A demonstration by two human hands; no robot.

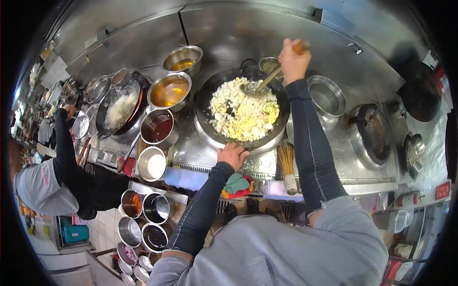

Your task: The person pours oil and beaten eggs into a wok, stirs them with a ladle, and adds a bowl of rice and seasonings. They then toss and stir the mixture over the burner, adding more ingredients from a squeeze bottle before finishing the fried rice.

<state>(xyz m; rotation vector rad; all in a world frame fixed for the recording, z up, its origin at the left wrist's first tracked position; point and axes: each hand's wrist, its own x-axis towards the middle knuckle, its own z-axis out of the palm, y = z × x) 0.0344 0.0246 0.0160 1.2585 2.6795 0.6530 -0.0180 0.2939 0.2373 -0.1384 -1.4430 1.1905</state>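
Observation:
A large black wok (202, 102) sits on the burner, holding a wide heap of white rice mixed with yellow egg (238, 114). My right hand (293, 59) is closed round the wooden handle of a ladle (270, 77), above the wok's far right side. The ladle's bowl rests in the rice near the far edge. My left hand (231, 155) grips the wok's near rim, its fingers bent over the edge. Just below that hand lie a folded green cloth (237, 185) and a red and yellow one. A bamboo brush (286, 164) stands right of the wok.
Metal bowls of oil (169, 91) and a pot of dark red sauce (158, 127) stand left. Right are a metal pot (327, 95) and another wok (374, 133). A co-worker (47, 186) stands at a steaming wok (119, 109). Several seasoning containers (156, 208) sit lower left.

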